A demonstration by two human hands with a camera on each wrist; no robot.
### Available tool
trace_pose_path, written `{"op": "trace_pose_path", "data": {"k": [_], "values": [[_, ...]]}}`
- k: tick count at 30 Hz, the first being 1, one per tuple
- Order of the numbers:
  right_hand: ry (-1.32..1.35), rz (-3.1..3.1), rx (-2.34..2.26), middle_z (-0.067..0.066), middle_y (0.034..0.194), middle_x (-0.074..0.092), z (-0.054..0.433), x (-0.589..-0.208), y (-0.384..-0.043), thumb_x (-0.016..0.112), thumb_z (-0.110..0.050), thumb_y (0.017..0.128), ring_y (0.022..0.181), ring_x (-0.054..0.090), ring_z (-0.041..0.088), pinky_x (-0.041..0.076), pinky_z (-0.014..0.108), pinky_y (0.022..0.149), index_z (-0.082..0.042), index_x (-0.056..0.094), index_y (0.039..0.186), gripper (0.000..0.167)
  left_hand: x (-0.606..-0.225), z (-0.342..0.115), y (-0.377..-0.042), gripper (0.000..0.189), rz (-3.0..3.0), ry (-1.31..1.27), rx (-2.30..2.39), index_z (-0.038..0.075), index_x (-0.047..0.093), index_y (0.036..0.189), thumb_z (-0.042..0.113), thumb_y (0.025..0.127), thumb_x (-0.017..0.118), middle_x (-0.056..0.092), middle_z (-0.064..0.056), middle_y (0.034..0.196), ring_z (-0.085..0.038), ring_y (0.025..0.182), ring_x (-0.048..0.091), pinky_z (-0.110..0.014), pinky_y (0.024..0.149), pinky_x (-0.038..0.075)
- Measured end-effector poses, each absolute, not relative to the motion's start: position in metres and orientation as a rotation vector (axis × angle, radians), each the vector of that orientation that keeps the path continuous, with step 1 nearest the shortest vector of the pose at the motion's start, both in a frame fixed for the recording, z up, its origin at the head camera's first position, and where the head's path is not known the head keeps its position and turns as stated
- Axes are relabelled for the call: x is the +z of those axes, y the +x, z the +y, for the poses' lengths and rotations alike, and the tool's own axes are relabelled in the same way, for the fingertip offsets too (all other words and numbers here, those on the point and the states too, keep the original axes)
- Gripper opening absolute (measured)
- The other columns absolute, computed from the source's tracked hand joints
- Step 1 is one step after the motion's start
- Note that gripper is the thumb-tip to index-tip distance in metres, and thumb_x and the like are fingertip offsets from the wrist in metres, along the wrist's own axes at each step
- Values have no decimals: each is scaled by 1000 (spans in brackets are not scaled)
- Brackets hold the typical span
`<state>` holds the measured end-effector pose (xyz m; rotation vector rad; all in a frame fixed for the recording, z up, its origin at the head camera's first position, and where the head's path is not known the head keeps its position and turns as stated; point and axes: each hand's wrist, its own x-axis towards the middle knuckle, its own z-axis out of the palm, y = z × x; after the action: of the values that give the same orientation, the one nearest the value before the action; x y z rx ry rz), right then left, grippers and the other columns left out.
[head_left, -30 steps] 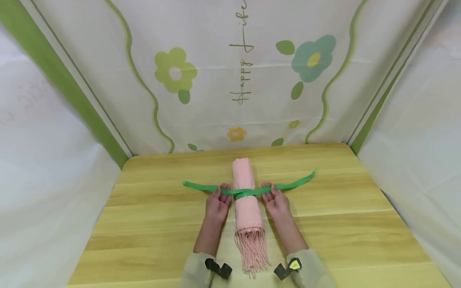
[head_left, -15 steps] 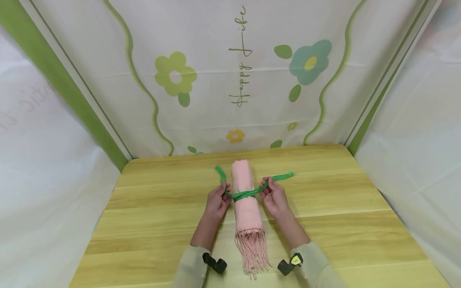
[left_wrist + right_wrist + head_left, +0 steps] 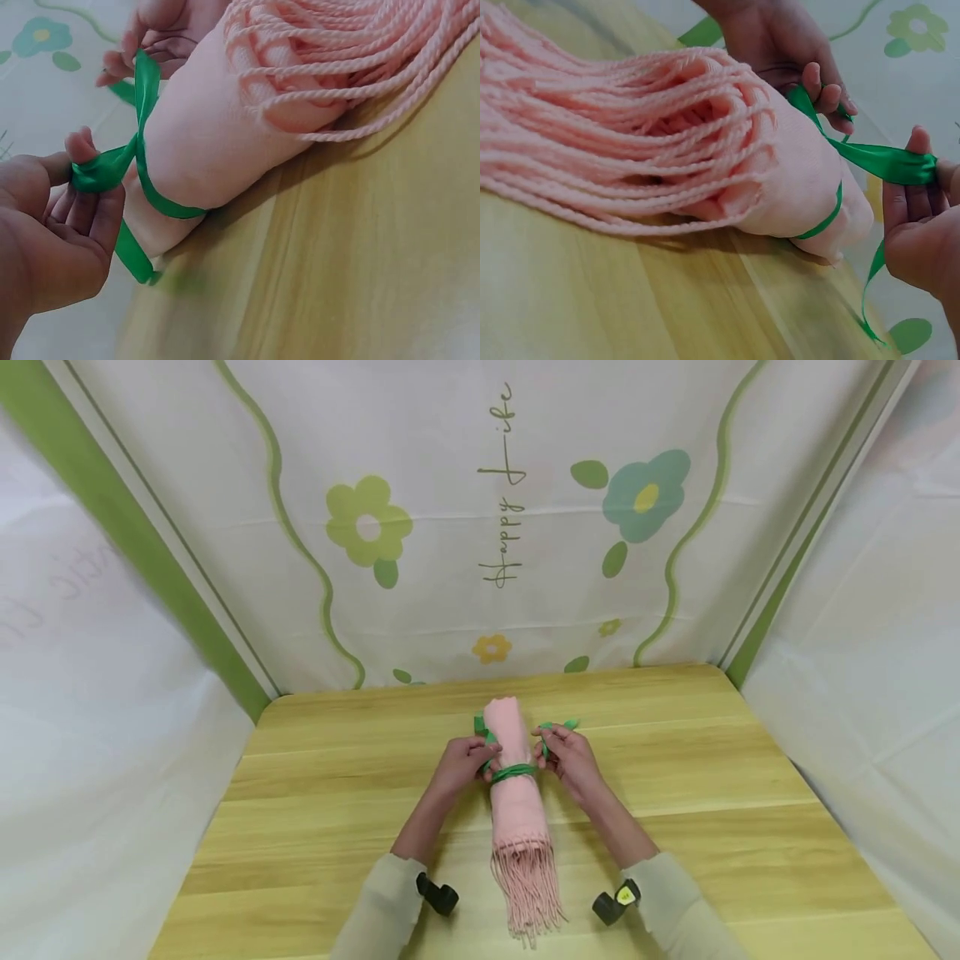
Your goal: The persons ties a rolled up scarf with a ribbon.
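A rolled pink scarf point(image 3: 517, 810) with a long twisted fringe lies lengthwise on the table. Round its middle runs a green satin ribbon point(image 3: 513, 772), crossed on top. My left hand point(image 3: 463, 764) pinches one ribbon end on the scarf's left, bunched between thumb and fingers in the left wrist view, with a tail hanging below. On the other side, my right hand point(image 3: 572, 762) holds the second end; in the right wrist view that ribbon point(image 3: 889, 161) is drawn taut from the crossing to the fingers. Its tail hangs loose.
The wooden table point(image 3: 315, 827) extends around the scarf on every side. White cloth with printed flowers point(image 3: 369, 522) stands at the back, and more white cloth point(image 3: 862, 652) encloses the sides. A black wrist camera point(image 3: 437, 895) sits on the left sleeve.
Both ribbon ends, earlier stretched out wide to the sides, are now gathered close to the scarf. My left hand has turned inward and come over the scarf's left edge; the right fingers bunch their end.
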<state>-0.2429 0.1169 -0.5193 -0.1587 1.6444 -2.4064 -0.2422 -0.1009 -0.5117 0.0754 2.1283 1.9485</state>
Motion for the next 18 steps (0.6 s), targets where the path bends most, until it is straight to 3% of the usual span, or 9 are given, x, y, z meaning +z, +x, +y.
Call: {"op": "trace_pose_path", "data": {"k": [6, 9, 15, 18], "values": [[-277, 1802, -2266, 0, 73, 67, 115, -513, -248, 51, -25, 105, 56, 59, 7, 52, 21, 57, 19, 46, 129, 51, -507, -97, -245, 21, 2207, 211, 1852, -4, 67, 104, 15, 101, 60, 63, -1, 62, -10, 49, 54, -28, 57, 52], [-333, 1853, -2209, -1, 72, 67, 115, -512, -249, 50, -24, 105, 55, 59, 7, 53, 23, 59, 19, 46, 130, 50, -503, -96, -245, 24, 2247, 288, 1805, -6, 68, 109, 15, 102, 58, 62, -1, 60, -18, 49, 55, -31, 56, 52], [-448, 1940, -2127, -1, 72, 68, 116, -509, -249, 50, -22, 106, 53, 58, 7, 54, 25, 60, 13, 49, 134, 45, -498, -93, -246, 22, 2287, 436, 1721, 1, 71, 101, 18, 102, 58, 61, -2, 59, -43, 57, 58, -41, 55, 51], [-514, 1975, -2073, -2, 74, 68, 114, -508, -250, 49, -22, 106, 53, 57, 7, 56, 26, 62, 10, 51, 135, 43, -498, -92, -245, 23, 2264, 447, 1717, 1, 71, 97, 17, 103, 55, 61, -2, 60, -38, 55, 58, -41, 55, 51]]}}
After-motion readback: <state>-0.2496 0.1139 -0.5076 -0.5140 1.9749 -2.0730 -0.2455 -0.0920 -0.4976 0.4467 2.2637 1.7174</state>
